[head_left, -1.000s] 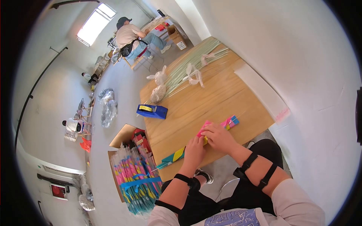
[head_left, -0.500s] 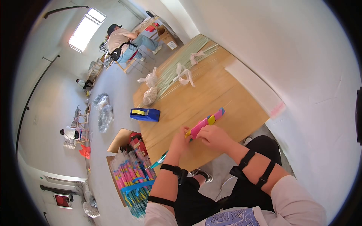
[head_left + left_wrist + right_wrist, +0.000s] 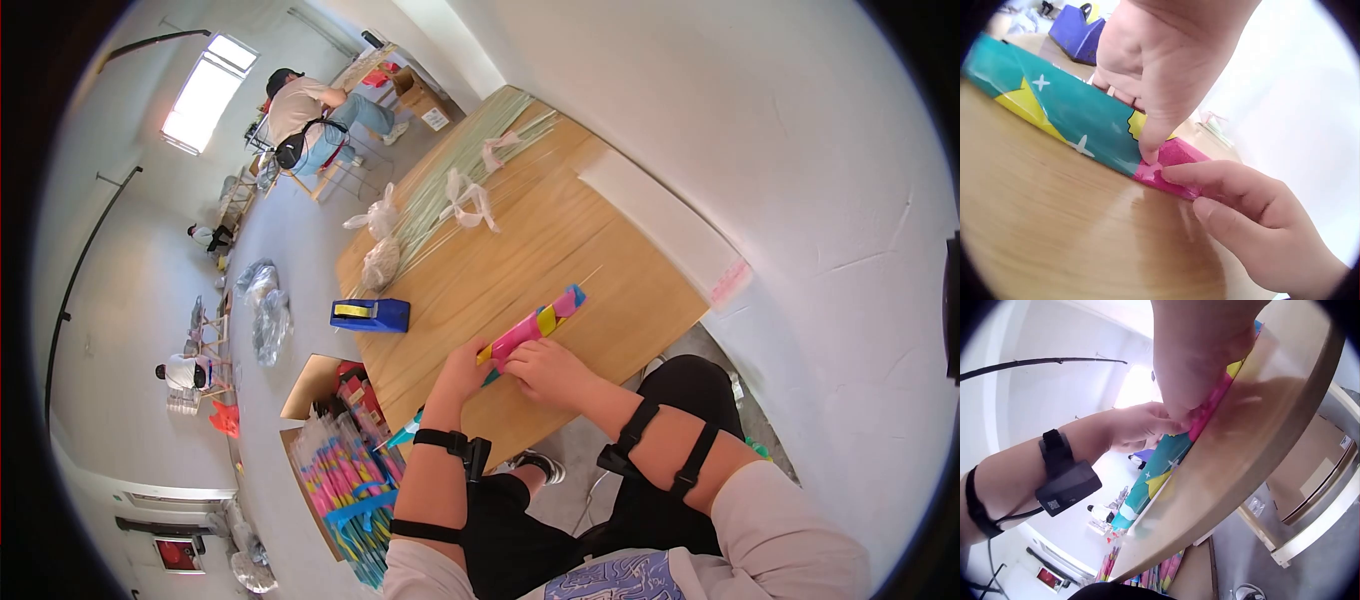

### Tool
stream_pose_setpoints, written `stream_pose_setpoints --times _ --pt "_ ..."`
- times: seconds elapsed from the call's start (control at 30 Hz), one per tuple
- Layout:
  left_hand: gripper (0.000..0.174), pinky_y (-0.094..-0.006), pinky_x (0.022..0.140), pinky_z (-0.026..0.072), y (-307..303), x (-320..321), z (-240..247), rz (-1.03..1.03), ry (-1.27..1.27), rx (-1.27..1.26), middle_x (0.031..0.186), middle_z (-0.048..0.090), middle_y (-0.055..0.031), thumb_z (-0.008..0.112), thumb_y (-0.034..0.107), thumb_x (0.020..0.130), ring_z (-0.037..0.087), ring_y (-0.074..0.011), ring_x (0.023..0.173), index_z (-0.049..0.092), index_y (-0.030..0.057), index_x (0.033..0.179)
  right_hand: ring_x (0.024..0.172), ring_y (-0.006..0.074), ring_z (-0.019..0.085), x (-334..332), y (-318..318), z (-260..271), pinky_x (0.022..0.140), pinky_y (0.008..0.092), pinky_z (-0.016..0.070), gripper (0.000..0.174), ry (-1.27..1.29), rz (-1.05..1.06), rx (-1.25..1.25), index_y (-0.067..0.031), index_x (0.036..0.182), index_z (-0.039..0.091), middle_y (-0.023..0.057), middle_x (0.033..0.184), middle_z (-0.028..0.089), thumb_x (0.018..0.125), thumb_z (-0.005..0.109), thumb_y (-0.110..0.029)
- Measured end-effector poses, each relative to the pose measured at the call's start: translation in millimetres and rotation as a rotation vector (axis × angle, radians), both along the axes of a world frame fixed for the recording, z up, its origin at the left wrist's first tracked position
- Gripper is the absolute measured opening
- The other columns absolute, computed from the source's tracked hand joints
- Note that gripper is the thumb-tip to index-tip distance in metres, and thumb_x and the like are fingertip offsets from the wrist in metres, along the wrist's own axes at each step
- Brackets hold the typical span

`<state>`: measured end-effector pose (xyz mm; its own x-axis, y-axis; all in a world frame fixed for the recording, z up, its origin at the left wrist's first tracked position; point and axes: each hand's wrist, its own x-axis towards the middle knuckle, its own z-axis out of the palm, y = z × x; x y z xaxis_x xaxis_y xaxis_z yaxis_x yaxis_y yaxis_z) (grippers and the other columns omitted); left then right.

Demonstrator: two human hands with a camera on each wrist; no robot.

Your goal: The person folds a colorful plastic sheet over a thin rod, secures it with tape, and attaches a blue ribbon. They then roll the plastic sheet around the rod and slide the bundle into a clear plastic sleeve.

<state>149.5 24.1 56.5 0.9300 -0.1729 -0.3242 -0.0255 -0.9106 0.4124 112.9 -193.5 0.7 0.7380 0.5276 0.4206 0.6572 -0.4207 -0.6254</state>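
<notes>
A long folded strip of shiny printed plastic sheet (image 3: 527, 328), teal, pink and yellow, lies diagonally along the near part of the table. White star shapes show on its teal section (image 3: 1085, 119) in the left wrist view. My left hand (image 3: 462, 370) holds the strip near its middle, thumb on the near face and the other fingers behind it. Close beside it, my right hand (image 3: 555, 373) pinches the pink section at its lower edge with thumb and forefinger. The two hands partly hide the strip's middle.
A blue tape dispenser (image 3: 370, 315) stands at the table's left edge. Farther back lie thin pale green sticks (image 3: 455, 175) and knotted plastic bags (image 3: 380, 262). A cardboard box (image 3: 312, 390) with bundled colourful packets is at the left; a wall borders the right side.
My right hand has come off the strip's top and moved to its near edge. The pink section now shows more fully. The head view has turned, shifting the table leftward.
</notes>
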Motion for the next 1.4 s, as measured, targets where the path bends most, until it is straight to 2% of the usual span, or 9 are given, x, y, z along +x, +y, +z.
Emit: stream_pose_setpoints --times 0.2,0.3,0.37,0.67,0.83,0.97,1.1,1.27,1.4 --pt "0.038 -0.0443 0.089 0.0549 11 2 -16 -0.042 -0.003 0.095 0.108 0.073 -0.0203 0.081 0.019 0.089 0.07 -0.0381 0.102 0.068 0.0033 0.121 0.122 0.027 0.063 0 1 -1 0.111 0.0442 0.0453 0.029 0.026 0.016 -0.06 -0.0103 0.114 0.071 0.0086 0.119 0.07 0.085 0.071 -0.013" --pt "0.039 -0.0447 0.094 0.054 3 -10 -14 0.091 -0.125 -0.205 0.117 0.071 -0.0185 0.081 0.015 0.089 0.068 -0.0381 0.108 0.067 0.0034 0.123 0.124 0.0278 0.062 1 2 -6 0.113 0.0456 0.0441 0.031 0.03 0.014 -0.054 -0.0095 0.115 0.071 0.0098 0.12 0.07 0.084 0.071 -0.013" --pt "0.047 -0.0472 0.101 0.052 -6 -21 3 -0.216 -0.392 0.124 0.134 0.064 -0.0144 0.08 0.016 0.088 0.061 -0.0362 0.126 0.064 0.0051 0.13 0.124 0.0282 0.062 3 2 -6 0.114 0.0461 0.0439 0.032 0.03 0.014 -0.051 -0.0088 0.115 0.07 0.0104 0.121 0.07 0.083 0.071 -0.013" --pt "0.056 -0.0451 0.111 0.0483 -20 -61 -30 -0.304 -0.59 0.35 0.151 0.058 -0.0141 0.065 0.016 0.095 0.056 -0.0328 0.136 0.055 0.0028 0.149 0.126 0.0301 0.061 8 1 1 0.117 0.0474 0.042 0.029 0.158 0.062 -0.077 -0.0033 0.113 0.069 0.0121 0.121 0.07 0.085 0.067 -0.01" --pt "0.055 -0.0439 0.11 0.0498 -21 -56 -38 -0.305 -0.634 0.433 0.15 0.059 -0.0138 0.065 0.01 0.091 0.059 -0.0317 0.134 0.057 0.0032 0.145 0.149 0.0283 0.045 6 -2 -3 0.128 0.0489 0.0272 0.049 -0.064 -0.202 -0.211 -0.0033 0.14 0.063 0.0136 0.15 0.06 0.092 0.062 -0.012" --pt "0.054 -0.0411 0.105 0.0536 -25 -54 -41 -0.247 -0.705 0.425 0.142 0.067 -0.0107 0.067 0.007 0.087 0.065 -0.0275 0.127 0.061 0.0049 0.141 0.155 0.0273 0.038 9 0 -6 0.129 0.0511 0.0241 0.057 -0.038 -0.182 -0.282 -0.0043 0.144 0.06 0.0115 0.157 0.054 0.088 0.067 -0.012" --pt "0.048 -0.0395 0.098 0.0554 -27 -53 -33 -0.269 -0.772 0.461 0.133 0.072 -0.0078 0.068 0.009 0.088 0.068 -0.0247 0.119 0.065 0.007 0.136 0.15 0.0263 0.044 11 4 -6 0.128 0.0511 0.0261 0.048 -0.065 -0.217 -0.248 -0.006 0.138 0.064 0.0093 0.151 0.059 0.09 0.066 -0.012" --pt "0.034 -0.0395 0.096 0.0541 -38 -65 11 -0.288 -0.45 0.556 0.103 0.075 -0.0048 0.067 0.01 0.089 0.071 -0.0219 0.104 0.068 0.0099 0.123 0.136 0.0223 0.056 9 0 22 0.126 0.0499 0.0289 0.031 -0.23 -0.304 -0.202 -0.0114 0.123 0.072 0.0063 0.132 0.069 0.093 0.066 -0.016" --pt "0.033 -0.0423 0.103 0.0517 -40 -96 65 -0.331 -0.557 0.555 0.096 0.074 -0.0041 0.066 0.01 0.089 0.07 -0.0219 0.104 0.068 0.0107 0.122 0.105 0.0208 0.069 -1 -9 48 0.107 0.0449 0.0463 0.012 -0.227 -0.096 -0.251 -0.0147 0.101 0.074 0.0011 0.099 0.073 0.093 0.065 -0.019"
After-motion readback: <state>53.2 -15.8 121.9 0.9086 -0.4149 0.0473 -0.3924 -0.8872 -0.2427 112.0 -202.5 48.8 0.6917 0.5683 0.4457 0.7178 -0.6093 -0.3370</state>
